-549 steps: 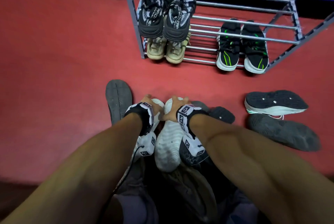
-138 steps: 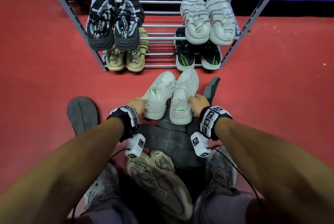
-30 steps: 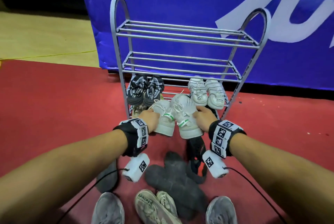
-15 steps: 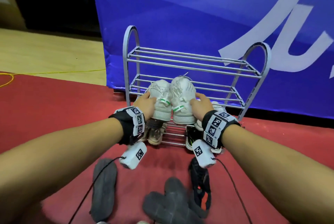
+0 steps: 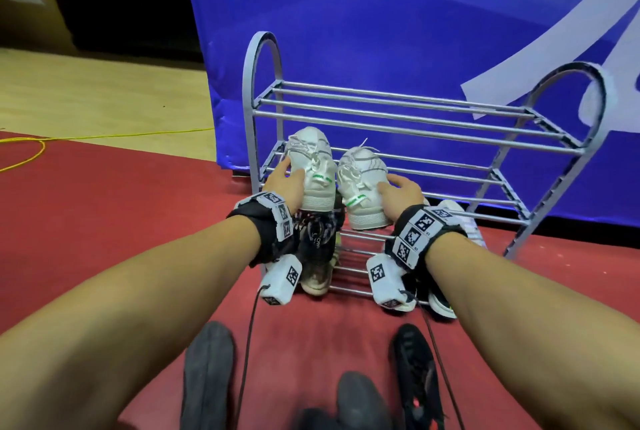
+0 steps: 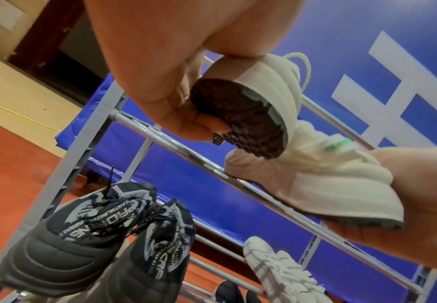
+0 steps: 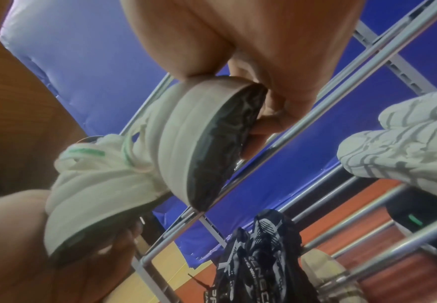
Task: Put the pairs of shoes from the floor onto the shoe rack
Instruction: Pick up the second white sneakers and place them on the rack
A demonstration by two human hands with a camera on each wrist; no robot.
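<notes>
A pair of white shoes with green marks is at the left end of the grey shoe rack (image 5: 415, 131), on the second shelf from the top. My left hand (image 5: 284, 181) grips the left white shoe (image 5: 311, 166) at the heel, fingers curled under its dark sole (image 6: 238, 114). My right hand (image 5: 398, 191) grips the right white shoe (image 5: 363, 180) the same way, its heel (image 7: 186, 133) in my fingers. The right shoe (image 6: 303, 174) touches the shelf's front bar. The left shoe's heel sits higher, above the bar.
On lower shelves are a black-and-grey pair (image 6: 82, 235), a white pair (image 6: 277, 272) and more shoes beneath. Dark shoes lie on the red floor: a grey sole (image 5: 207, 370), another grey one (image 5: 356, 402), a black one (image 5: 415, 370). A blue banner (image 5: 381, 13) stands behind the rack.
Both hands have carried the white pair forward and up onto the second shelf. The two shoes have drawn slightly apart, and the view has moved closer to the rack.
</notes>
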